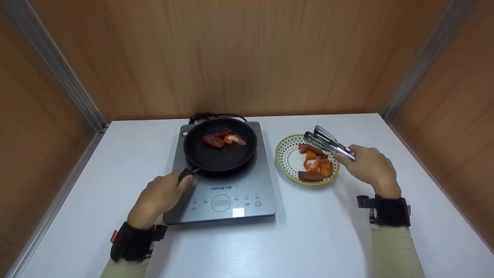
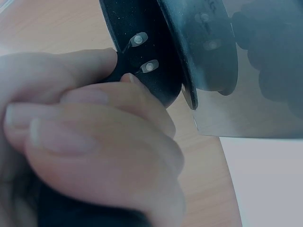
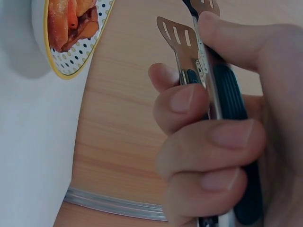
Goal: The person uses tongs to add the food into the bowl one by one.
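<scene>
- By the left hand [image 1: 160, 195], the frying pan's [image 1: 220, 159] handle [image 1: 186, 173] is gripped over the induction cooktop [image 1: 247, 187] at left; steady holding is advised.
- By the right hand [image 1: 368, 166], metal tongs [image 1: 332, 146] are held tips apart near the dotted plate [image 1: 283, 156] at right; gentle squeezing is advised.

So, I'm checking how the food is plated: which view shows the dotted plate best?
The head view: it shows the dotted plate from above, with the tongs crossing its rim. The right wrist view shows part, cut off by the picture's edge; the left wrist, none.
</scene>
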`<state>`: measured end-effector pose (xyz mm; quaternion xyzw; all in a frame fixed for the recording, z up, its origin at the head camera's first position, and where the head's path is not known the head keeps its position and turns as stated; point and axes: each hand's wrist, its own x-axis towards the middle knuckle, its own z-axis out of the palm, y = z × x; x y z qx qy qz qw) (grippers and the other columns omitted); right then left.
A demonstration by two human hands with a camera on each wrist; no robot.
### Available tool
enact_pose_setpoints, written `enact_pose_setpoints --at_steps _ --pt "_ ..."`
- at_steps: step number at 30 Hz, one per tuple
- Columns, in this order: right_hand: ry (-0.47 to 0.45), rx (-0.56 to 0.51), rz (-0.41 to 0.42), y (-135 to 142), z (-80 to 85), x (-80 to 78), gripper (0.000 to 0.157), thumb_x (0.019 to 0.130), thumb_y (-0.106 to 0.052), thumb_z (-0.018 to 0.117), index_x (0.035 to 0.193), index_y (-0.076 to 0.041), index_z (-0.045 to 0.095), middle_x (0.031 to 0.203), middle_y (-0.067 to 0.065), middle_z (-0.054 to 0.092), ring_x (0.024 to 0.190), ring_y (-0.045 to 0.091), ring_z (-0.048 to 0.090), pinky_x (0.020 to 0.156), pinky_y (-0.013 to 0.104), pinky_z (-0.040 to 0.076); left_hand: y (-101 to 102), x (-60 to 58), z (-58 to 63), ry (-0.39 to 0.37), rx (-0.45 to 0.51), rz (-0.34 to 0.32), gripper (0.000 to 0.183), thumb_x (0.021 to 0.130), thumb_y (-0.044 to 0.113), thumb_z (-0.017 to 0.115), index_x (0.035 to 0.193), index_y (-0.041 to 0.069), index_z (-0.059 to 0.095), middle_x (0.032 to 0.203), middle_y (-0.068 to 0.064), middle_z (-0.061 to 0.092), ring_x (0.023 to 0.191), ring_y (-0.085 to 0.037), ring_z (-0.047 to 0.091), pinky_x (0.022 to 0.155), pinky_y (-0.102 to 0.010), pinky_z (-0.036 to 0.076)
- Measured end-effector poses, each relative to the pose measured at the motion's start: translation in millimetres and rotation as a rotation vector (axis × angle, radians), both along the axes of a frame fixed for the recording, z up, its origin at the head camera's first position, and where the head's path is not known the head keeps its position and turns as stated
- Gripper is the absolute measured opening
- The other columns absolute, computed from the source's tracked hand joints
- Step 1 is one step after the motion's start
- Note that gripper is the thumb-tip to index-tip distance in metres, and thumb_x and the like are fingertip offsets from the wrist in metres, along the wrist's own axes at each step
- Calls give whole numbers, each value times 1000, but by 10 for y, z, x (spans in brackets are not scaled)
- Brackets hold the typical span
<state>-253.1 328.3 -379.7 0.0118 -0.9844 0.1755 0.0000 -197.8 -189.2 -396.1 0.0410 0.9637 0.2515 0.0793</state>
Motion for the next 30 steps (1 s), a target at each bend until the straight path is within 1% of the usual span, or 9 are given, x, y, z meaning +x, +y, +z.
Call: enact_pose_setpoints --at_steps 4,9,17,23,26,30 --pt "-16 8 -10 1 -19 -8 66 103 -66 54 124 -4 66 86 11 62 70 26 53 57 37 38 1 -3 4 6 -1 0 43 114 45 45 107 5 56 91 -15 64 82 -30 60 69 -48 49" --pt "-32 28 -20 55 -44 -24 75 102 -69 52 132 -2 64 96 16 67 76 29 56 59 38 40 -1 -1 1 -1 0 1 42 114 45 45 109 4 56 92 -16 63 82 -30 59 70 -48 48" --pt "-64 31 -26 218 -119 -68 75 102 -69 53 132 0 64 109 23 70 82 33 59 61 41 41 -2 -1 3 0 -7 2 42 114 45 45 106 5 55 90 -15 62 81 -30 58 67 -45 46" --pt "-75 45 -23 251 -197 -107 71 103 -65 56 132 0 64 110 23 70 83 33 59 60 40 40 2 3 8 -2 -5 4 43 114 45 45 107 5 56 90 -15 62 80 -30 58 66 -44 45" --pt "-91 46 -21 252 -235 -125 72 103 -64 56 135 1 63 108 23 69 83 33 58 61 40 40 3 5 7 2 -4 2 42 114 45 46 107 4 57 90 -14 62 80 -29 57 66 -43 44" --pt "-110 56 -15 267 -281 -143 76 103 -64 56 139 4 61 112 25 69 84 34 59 61 41 42 4 4 7 -4 1 -5 43 114 44 45 107 4 57 88 -13 63 78 -28 58 66 -43 46"
